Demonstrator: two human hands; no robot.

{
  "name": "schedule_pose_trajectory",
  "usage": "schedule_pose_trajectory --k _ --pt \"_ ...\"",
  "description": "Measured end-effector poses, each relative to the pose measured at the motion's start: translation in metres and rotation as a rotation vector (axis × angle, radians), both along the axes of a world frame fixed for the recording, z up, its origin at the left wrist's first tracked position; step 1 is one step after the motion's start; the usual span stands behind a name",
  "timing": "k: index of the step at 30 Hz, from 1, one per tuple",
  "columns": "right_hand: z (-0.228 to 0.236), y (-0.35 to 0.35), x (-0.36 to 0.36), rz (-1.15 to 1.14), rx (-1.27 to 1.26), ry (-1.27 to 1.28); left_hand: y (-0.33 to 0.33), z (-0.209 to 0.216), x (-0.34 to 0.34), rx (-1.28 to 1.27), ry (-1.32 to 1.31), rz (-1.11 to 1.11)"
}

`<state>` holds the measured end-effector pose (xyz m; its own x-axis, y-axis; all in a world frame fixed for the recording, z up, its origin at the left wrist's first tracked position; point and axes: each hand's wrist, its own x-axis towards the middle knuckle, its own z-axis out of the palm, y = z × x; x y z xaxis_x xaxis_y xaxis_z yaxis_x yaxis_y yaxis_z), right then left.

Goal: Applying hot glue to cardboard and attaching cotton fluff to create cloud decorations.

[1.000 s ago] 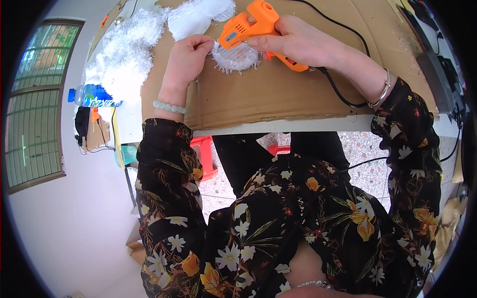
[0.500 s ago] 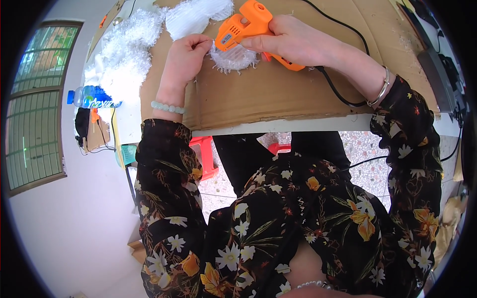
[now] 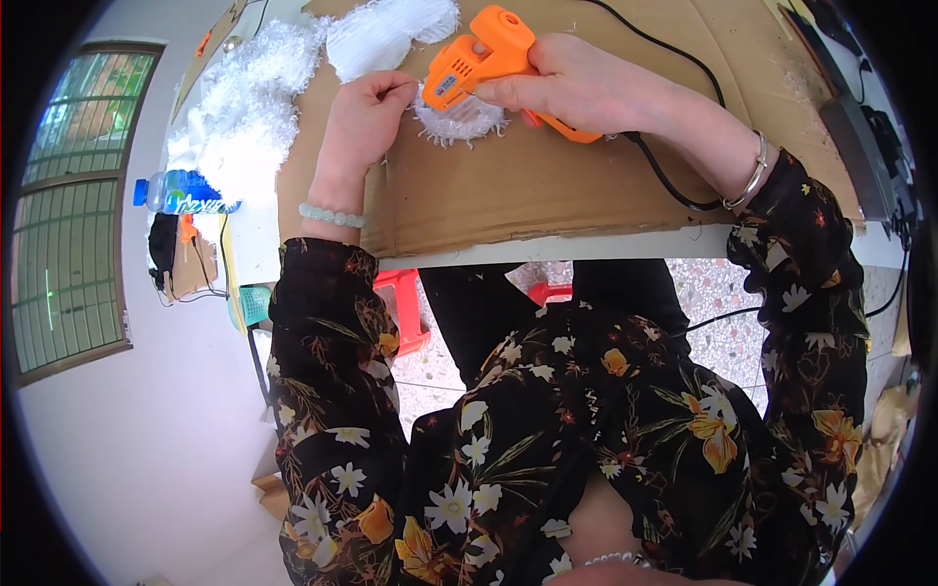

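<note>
My right hand (image 3: 586, 83) is closed around an orange hot glue gun (image 3: 498, 49), its nozzle end tilted to the lower left. Beneath the gun lies a small white piece with a fringed edge (image 3: 459, 122), partly covered by it. My left hand (image 3: 366, 112) is pinched at the left edge of that piece; what sits between thumb and finger is too small to make out. Just beyond, a larger white fringed piece (image 3: 376, 39) rests on the cardboard (image 3: 547, 190).
A heap of white fringe (image 3: 249, 93) spreads along the left of the cardboard. A bottle with a blue cap (image 3: 181, 190) lies at the table's left edge. The black cord (image 3: 664, 176) loops past my right wrist. Under the table stands a red stool (image 3: 403, 308).
The glue gun has tipped slightly in my right hand. My left hand has shifted a little toward me, still pinched.
</note>
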<state>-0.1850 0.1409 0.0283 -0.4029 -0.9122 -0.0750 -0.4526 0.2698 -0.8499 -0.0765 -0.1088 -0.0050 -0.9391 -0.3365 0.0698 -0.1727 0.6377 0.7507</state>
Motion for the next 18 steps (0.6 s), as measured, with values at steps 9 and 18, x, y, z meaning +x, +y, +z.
schedule_pose_trajectory --k 9,18 --pt "-0.014 0.015 -0.012 -0.014 -0.262 -0.327 0.018 0.012 0.041 -0.106 0.114 0.074" --pt "0.011 0.025 -0.008 -0.226 -0.343 -0.716 0.052 0.003 0.041 -0.69 0.283 -0.139"
